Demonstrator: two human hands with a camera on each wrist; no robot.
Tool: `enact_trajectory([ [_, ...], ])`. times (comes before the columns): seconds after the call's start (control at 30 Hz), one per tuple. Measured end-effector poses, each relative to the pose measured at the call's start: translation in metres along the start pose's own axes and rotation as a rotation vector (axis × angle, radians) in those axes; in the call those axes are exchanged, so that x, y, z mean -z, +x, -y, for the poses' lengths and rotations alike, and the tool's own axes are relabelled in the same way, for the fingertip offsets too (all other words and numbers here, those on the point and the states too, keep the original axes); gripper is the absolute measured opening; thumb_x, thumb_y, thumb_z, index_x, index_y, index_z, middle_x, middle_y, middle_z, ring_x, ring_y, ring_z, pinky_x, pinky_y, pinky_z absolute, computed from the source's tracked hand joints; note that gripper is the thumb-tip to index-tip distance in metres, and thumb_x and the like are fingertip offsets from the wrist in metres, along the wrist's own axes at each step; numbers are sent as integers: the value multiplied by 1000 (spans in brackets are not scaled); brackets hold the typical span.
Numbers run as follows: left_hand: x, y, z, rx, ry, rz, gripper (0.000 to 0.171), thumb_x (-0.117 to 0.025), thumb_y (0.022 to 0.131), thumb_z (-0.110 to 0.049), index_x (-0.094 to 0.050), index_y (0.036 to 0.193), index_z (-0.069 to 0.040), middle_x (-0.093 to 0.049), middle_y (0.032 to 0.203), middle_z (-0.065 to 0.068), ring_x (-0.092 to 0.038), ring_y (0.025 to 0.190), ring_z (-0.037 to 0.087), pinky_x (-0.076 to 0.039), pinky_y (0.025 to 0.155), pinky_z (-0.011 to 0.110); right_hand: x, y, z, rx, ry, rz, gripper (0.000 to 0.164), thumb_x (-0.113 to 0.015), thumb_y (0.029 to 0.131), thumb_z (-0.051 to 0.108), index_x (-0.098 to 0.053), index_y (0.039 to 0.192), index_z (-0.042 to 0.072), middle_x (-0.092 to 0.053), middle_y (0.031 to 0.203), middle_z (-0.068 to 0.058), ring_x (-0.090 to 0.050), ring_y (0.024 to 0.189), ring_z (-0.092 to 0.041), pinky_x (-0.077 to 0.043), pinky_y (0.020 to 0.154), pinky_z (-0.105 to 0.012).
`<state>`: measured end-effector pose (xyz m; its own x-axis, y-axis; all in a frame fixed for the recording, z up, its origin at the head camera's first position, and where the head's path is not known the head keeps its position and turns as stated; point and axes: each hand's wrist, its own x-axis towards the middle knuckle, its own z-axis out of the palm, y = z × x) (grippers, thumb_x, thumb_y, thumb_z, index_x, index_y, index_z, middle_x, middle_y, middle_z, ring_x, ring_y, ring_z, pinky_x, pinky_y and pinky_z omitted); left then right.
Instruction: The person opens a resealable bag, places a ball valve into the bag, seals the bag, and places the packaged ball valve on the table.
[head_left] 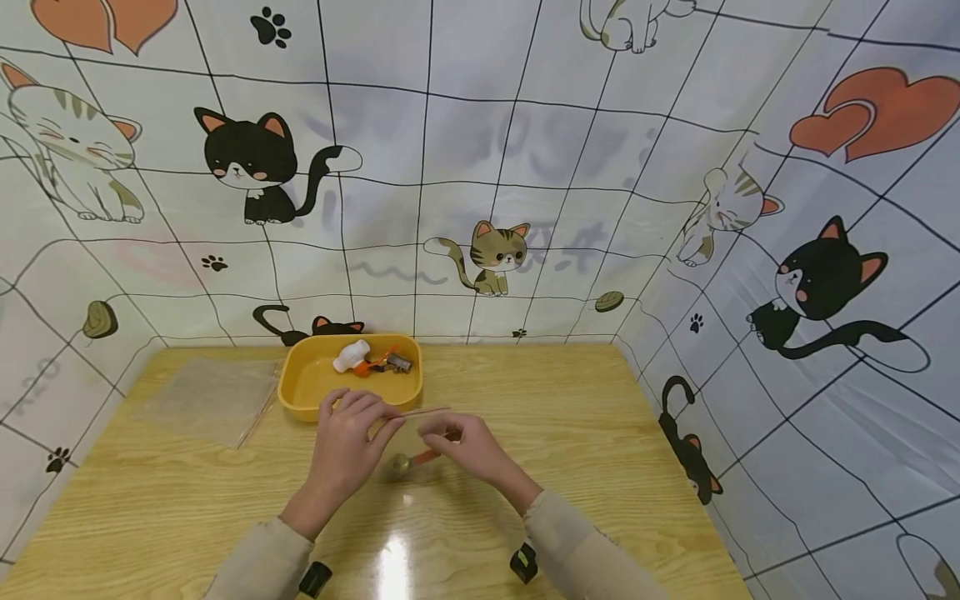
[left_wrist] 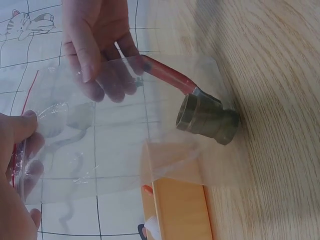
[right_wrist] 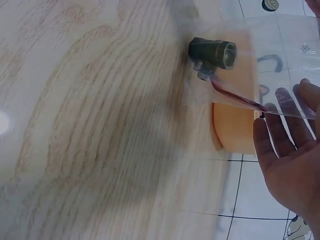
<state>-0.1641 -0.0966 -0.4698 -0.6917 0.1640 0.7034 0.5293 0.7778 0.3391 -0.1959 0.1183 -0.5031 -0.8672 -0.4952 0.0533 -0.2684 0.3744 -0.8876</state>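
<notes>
Dull brass-coloured valve (left_wrist: 210, 120), red handle (left_wrist: 170, 75), inside clear bag (left_wrist: 115, 155); left fingers (left_wrist: 24, 125) pinch its zip (left_wrist: 20, 167), right fingers (right_wrist: 265, 142) loosely spread. Second bag (head_left: 210, 400), flat on bench (head_left: 570, 417): head view only.

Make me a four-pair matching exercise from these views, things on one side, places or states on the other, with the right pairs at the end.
Things
1. Valve
2. White piece
3. Left hand
4. Flat bag

Places or states
A. Pinching the edge of the held bag
B. On the table, left of the tray
C. Inside the held bag
D. In the tray

Pairs: 1-C; 2-D; 3-A; 4-B
</notes>
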Motion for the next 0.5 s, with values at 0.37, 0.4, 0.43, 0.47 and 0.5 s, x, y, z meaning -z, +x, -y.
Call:
enact_trajectory([
  [0.37,-4,2,-6,2,-43,-19,9,-82,77,-21,-74,81,-20,-70,81,-4,-62,88,20,-36,99,53,-7,0,-18,12,117,41,27,-56,100,21,-66,123,12,-68,122,-7,-67,105,-24,-52,84,-24],
  [0.4,-4,2,-7,3,-45,-19,9,-82,77,-21,-74,81,-20,-70,81,-4,-62,87,20,-36,99,53,-7,0,-18,20,140,43,27,-54,100,19,-66,123,10,-67,122,-10,-67,105,-30,-53,87,-28],
  [0.43,-4,2,-7,4,-46,-18,9,-82,77,-21,-74,82,-20,-70,81,-4,-62,87,20,-36,99,53,-7,0,-18,28,167,48,28,-53,101,18,-66,123,7,-67,123,-13,-67,106,-36,-53,90,-33],
  [0.47,-5,2,-7,6,-48,-17,9,-82,78,-21,-74,82,-19,-70,81,-4,-62,87,20,-36,99,53,-7,-1,-16,36,203,54,28,-51,101,16,-65,123,3,-66,123,-17,-65,106,-43,-53,94,-39],
  [0.5,-5,2,-7,7,-48,-16,9,-82,78,-21,-74,83,-19,-70,81,-4,-62,87,20,-36,99,53,-6,-2,-13,39,232,60,29,-50,102,14,-65,122,0,-66,123,-20,-64,105,-47,-51,96,-45],
])
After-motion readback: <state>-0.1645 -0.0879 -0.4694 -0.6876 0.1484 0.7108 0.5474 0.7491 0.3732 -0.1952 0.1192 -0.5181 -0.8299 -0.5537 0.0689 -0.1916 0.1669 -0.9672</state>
